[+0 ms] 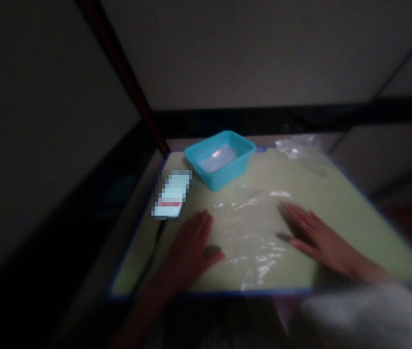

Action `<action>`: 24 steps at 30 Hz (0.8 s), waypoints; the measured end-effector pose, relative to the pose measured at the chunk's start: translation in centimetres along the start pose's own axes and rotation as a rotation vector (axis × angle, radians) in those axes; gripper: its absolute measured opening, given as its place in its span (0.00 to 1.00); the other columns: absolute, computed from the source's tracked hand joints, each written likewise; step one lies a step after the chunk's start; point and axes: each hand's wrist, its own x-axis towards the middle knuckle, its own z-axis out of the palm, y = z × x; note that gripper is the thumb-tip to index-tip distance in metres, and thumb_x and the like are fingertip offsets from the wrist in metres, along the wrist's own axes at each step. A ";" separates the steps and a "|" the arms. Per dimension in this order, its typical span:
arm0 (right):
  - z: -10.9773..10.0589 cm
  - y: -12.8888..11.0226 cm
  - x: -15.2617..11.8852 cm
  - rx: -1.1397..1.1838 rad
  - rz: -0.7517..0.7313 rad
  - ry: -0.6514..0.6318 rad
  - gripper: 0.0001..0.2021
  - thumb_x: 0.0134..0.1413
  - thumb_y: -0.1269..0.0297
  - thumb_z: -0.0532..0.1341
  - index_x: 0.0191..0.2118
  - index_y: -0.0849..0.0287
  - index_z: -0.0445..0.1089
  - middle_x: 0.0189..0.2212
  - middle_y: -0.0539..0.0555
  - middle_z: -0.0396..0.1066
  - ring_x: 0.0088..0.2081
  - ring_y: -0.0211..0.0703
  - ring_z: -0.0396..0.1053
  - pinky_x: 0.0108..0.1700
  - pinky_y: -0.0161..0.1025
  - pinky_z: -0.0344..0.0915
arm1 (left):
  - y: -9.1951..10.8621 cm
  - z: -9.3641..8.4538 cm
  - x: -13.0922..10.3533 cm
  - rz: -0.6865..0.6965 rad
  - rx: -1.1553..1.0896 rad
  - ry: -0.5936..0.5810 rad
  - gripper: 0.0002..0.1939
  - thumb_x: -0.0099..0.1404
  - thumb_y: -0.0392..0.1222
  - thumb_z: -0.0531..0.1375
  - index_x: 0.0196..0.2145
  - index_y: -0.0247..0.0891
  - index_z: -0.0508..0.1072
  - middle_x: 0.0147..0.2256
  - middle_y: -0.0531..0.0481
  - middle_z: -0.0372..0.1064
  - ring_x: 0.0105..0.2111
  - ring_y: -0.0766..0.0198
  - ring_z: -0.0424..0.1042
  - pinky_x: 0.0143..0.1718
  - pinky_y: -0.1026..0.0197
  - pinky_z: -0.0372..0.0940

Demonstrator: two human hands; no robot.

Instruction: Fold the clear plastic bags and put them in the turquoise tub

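Note:
A clear, shiny plastic sheet or bag (pixel 252 237) lies spread on the pale yellow table (pixel 358 228), between my two hands. My left hand (pixel 193 247) rests near its left side, fingers stretched out and thumb apart. On the other side my right hand (pixel 312 237) is open too, its fingers pointing toward the plastic. Neither hand grips anything. Whether the fingertips touch the plastic is hard to tell in the dim, blurred picture. Beyond the plastic stands a turquoise basket (pixel 231 172) with something whitish inside.
A lit phone (pixel 173 194), its screen pixelated, lies left of the basket, with a dark cable (pixel 151 257) running toward me. More crumpled clear plastic (pixel 296 148) lies at the far right. Walls rise behind and to the left of the blue-edged table.

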 end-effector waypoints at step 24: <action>6.0 0.9 8.1 -0.052 -0.060 0.150 0.35 0.62 0.46 0.45 0.67 0.58 0.34 0.64 0.64 0.48 0.63 0.52 0.47 0.60 0.54 0.51 | 2.8 3.8 13.2 0.159 0.010 0.139 0.29 0.68 0.54 0.45 0.61 0.36 0.54 0.64 0.43 0.46 0.64 0.54 0.45 0.61 0.50 0.47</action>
